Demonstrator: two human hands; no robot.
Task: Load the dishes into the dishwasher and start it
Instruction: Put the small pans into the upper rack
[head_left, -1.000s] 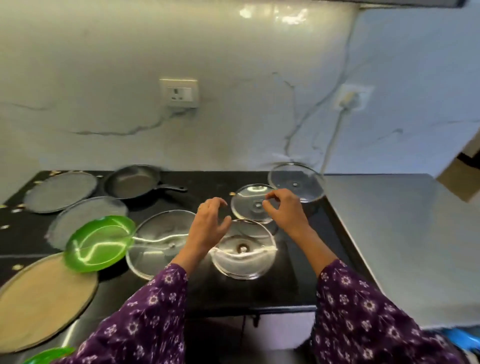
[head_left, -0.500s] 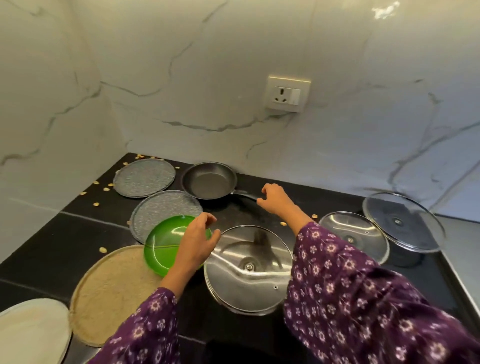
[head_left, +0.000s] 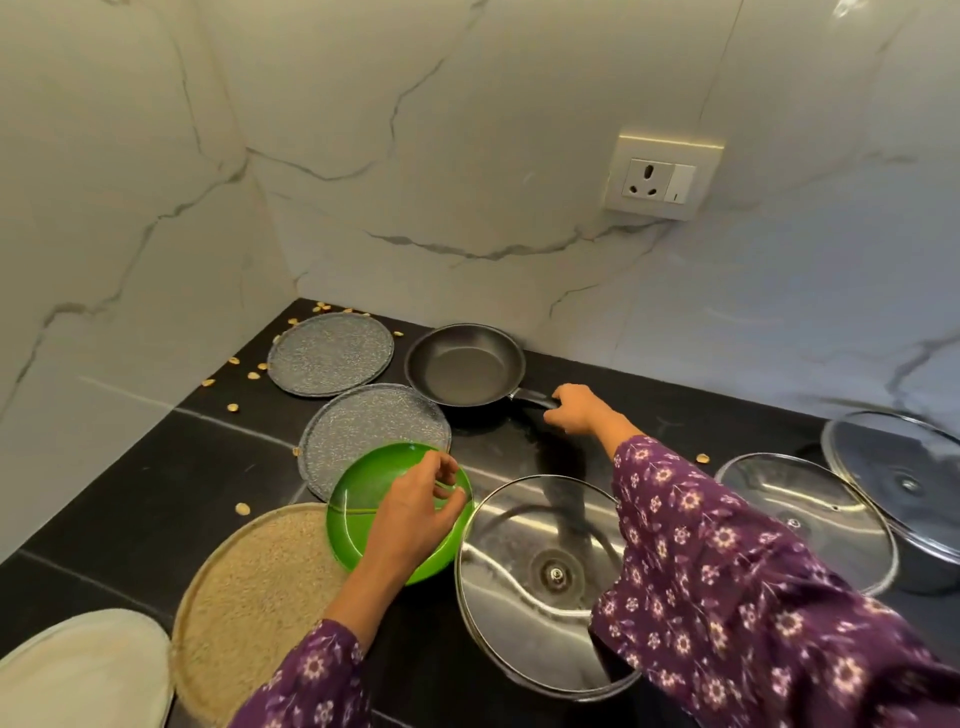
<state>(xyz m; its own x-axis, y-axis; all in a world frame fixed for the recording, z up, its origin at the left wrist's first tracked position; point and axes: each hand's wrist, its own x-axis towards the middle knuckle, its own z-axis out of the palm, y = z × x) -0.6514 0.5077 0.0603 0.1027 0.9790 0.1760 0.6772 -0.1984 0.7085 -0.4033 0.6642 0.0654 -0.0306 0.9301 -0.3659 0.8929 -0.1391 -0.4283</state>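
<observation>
Fingers (head_left: 558, 402) of the right hand (head_left: 582, 410) curled closed around the black handle of a small dark frying pan (head_left: 465, 370), at the back of a black countertop (head_left: 130, 499) near a marble-look wall. Pan flat on the counter, its handle pointing right toward the grip. Left hand (head_left: 415, 512) hovering over a green plate (head_left: 363, 499), fingers loosely bent and partly spread, thumb and forefinger near the plate's right rim; actual contact with the rim hard to judge from this angle, possibly just touching.

Green plate overlapping the near edge of a speckled grey plate (head_left: 371, 426), with a second speckled grey plate (head_left: 330, 353) farther back beside the pan. Large tan round plate (head_left: 249, 603) just in front of the green one, and a pale cream plate (head_left: 83, 670) at the lower left corner of the frame.

Big glass lid (head_left: 530, 571) with a steel rim lying knob-up just right of the green plate, partly hidden under the right forearm's purple floral sleeve (head_left: 727, 582). Two further glass lids to the right: a middle lid (head_left: 810, 514) and a far lid (head_left: 904, 467) overlapping its edge.

Small yellowish husks (head_left: 241, 508) scattered over the counter's left and back areas. White wall socket (head_left: 660, 179) with switch above the pan.
</observation>
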